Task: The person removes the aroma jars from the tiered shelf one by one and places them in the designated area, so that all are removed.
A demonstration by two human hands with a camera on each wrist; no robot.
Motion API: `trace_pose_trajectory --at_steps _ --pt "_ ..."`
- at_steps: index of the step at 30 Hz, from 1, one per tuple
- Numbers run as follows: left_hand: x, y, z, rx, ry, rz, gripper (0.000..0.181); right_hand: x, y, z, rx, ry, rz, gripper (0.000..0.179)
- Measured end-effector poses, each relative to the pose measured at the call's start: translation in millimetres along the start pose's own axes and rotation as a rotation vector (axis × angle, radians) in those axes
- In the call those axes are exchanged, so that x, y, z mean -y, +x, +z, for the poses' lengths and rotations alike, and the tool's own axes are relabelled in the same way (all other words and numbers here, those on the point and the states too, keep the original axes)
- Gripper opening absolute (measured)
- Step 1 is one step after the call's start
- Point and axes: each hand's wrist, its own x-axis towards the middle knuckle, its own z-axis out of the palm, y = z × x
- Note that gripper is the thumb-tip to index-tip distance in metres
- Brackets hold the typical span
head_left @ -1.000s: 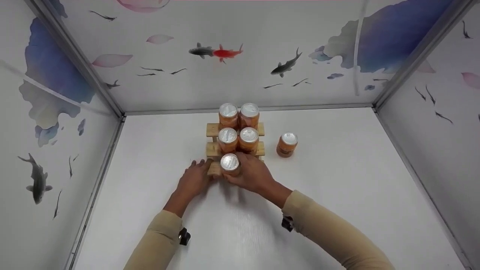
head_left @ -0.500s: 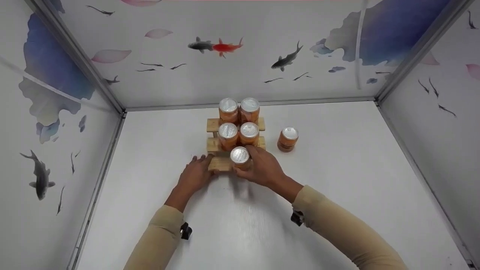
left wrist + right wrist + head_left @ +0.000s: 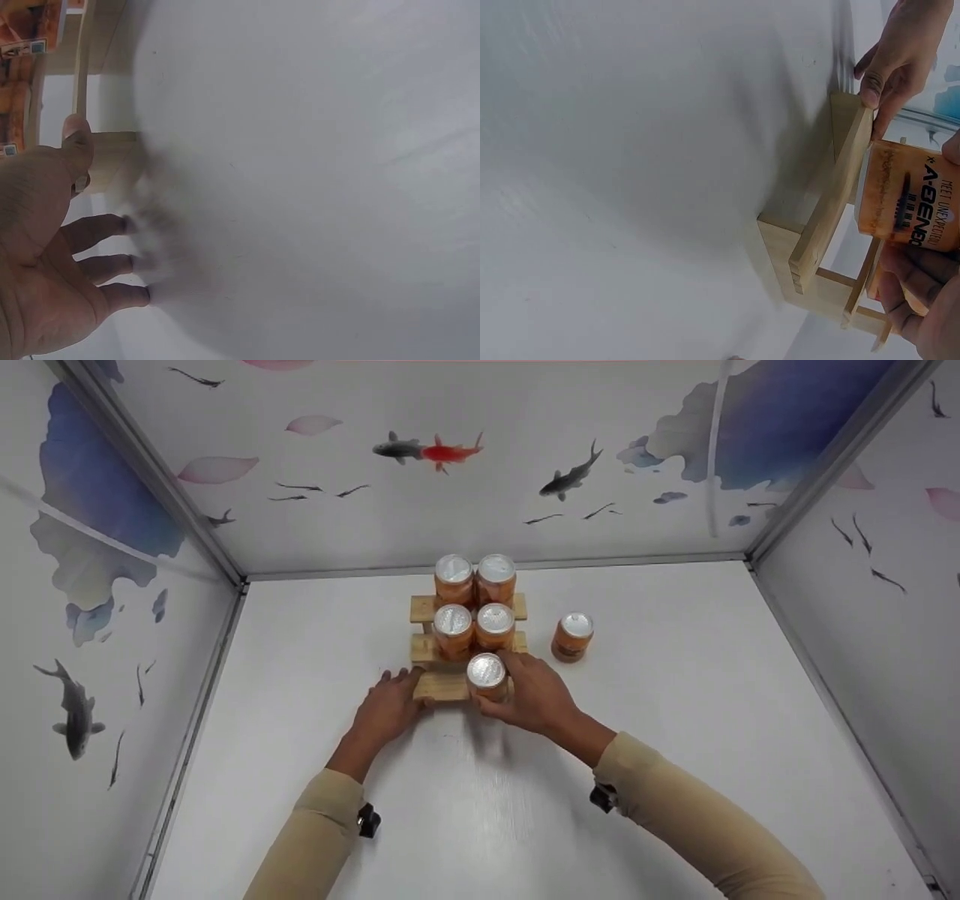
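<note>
While the left hand [image 3: 388, 706] pinches the wooden rack [image 3: 439, 687] at its lowest step's left end, the right hand [image 3: 535, 694] grips an orange can [image 3: 487, 671] at that step's right part. Four upright cans [image 3: 454, 636] fill the upper steps in pairs; a lone can [image 3: 572, 640] stands to the right.

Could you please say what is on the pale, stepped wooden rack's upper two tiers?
Four orange, silver-lidded cylindrical cans, two per tier; the rack beneath them is covered.
</note>
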Motion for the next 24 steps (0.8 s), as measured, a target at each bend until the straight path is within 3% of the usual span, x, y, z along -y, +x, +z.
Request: trace_pose_trajectory --at_steps 8,18,24 --pt "-2.1 -2.0 -2.3 -0.028 0.037 0.016 0.066 -7.7 -2.6 -8.2 -0.014 -0.017 0.001 0.077" --pt "0.1 -2.9 -2.5 -0.013 0.004 0.015 0.066 -26.4 -6.4 -19.5 -0.039 -0.020 -0.013 0.066" --pt "1.0 -0.1 -2.2 -0.021 0.009 0.023 0.066 -37.0 -4.9 -26.2 -0.034 -0.034 0.007 0.070"
